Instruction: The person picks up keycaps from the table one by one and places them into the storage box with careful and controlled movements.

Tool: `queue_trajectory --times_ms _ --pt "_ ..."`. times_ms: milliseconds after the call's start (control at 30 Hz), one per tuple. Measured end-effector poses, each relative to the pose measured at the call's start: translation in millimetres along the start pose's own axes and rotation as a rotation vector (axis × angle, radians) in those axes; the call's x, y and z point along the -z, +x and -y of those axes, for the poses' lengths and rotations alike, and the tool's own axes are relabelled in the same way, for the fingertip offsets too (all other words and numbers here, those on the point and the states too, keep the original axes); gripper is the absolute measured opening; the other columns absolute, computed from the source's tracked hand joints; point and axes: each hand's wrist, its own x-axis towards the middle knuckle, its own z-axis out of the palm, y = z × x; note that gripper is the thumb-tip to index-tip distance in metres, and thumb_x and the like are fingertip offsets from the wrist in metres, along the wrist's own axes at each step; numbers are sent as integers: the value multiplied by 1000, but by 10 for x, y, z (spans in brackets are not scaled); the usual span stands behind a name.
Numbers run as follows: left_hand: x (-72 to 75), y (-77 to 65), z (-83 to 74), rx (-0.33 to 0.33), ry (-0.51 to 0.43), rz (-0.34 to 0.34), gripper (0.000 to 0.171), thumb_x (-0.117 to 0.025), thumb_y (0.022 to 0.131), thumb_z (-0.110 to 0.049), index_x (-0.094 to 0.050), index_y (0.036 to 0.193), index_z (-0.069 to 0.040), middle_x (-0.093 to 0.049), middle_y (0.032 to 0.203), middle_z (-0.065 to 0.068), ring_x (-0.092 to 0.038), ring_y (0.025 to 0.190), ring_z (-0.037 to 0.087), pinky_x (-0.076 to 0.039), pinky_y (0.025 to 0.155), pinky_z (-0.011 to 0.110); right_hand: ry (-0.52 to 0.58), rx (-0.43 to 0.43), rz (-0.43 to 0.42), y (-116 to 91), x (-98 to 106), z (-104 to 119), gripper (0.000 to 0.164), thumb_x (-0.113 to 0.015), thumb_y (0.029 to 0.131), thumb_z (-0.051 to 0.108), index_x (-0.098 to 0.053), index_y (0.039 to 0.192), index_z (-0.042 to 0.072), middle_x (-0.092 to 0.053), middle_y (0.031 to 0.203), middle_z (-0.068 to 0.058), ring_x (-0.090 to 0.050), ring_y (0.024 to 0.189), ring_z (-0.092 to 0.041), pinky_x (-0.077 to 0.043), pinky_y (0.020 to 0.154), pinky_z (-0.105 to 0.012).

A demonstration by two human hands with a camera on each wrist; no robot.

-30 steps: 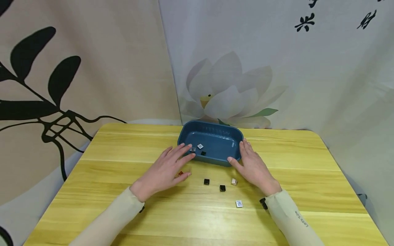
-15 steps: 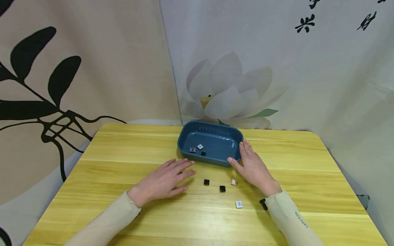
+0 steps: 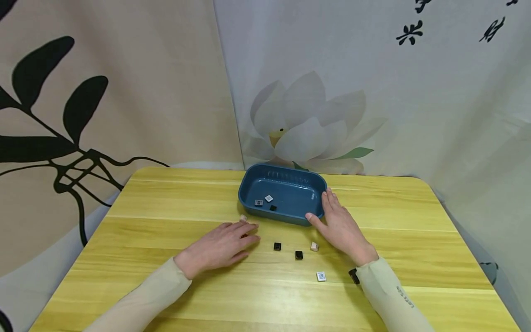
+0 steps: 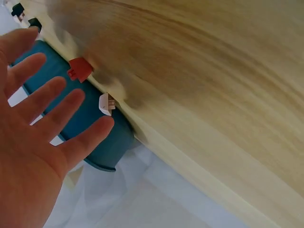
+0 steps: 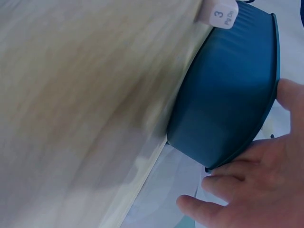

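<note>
My left hand (image 3: 221, 246) hovers low over the table left of centre, fingers spread and holding nothing. Just beyond its fingertips lies a white keycap (image 3: 243, 217). A red keycap (image 4: 80, 70) shows past the fingers in the left wrist view; the hand hides most of it from the head camera. My right hand (image 3: 344, 230) rests against the right end of a blue plastic basin (image 3: 286, 220), thumb at the near rim and fingers along the side. Inside the basin are a white keycap (image 3: 268, 198), a greyish one (image 3: 259, 203) and a black one (image 3: 273, 208).
Between the hands lie two black keycaps, one farther (image 3: 277, 246) and one nearer (image 3: 298, 255). A white keycap marked 3 PgDn (image 5: 223, 14) sits near the right wrist, with an upturned white keycap (image 3: 321, 276) closer in. Behind the table (image 3: 394, 207) hangs a printed curtain (image 3: 166, 92).
My left hand has drawn back from the basin's near rim toward me, uncovering the white keycap and covering the red one. The right hand and basin stay put.
</note>
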Motion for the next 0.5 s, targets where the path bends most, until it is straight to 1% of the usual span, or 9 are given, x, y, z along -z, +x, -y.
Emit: queue_trajectory --times_ms 100,200,367,500 --pt "-17 13 0 -2 26 -13 31 -65 104 -23 -67 134 -19 -61 140 6 -60 128 31 -56 95 50 1 1 4 2 3 2 103 -34 102 73 -13 161 -8 -4 171 -24 -9 157 -40 -23 122 -59" --pt "-38 12 2 -5 58 -26 26 -64 104 -14 -70 129 -19 -65 127 5 -65 115 26 -59 86 45 6 1 5 1 5 8 103 -34 102 73 -13 161 -8 -4 171 -23 -9 157 -40 -22 122 -59" --pt "-54 -7 19 -24 109 -47 27 -68 99 -3 -72 119 -19 -64 115 3 -63 95 20 -57 74 36 7 2 1 4 3 7 103 -34 102 73 -13 161 -8 -5 171 -24 -10 157 -40 -23 122 -59" --pt "-53 -7 26 -40 126 -63 26 -71 95 1 -73 114 -17 -63 108 3 -60 87 18 -54 71 31 0 2 -1 2 2 8 103 -34 102 73 -14 161 -9 -5 171 -24 -10 157 -40 -23 122 -58"
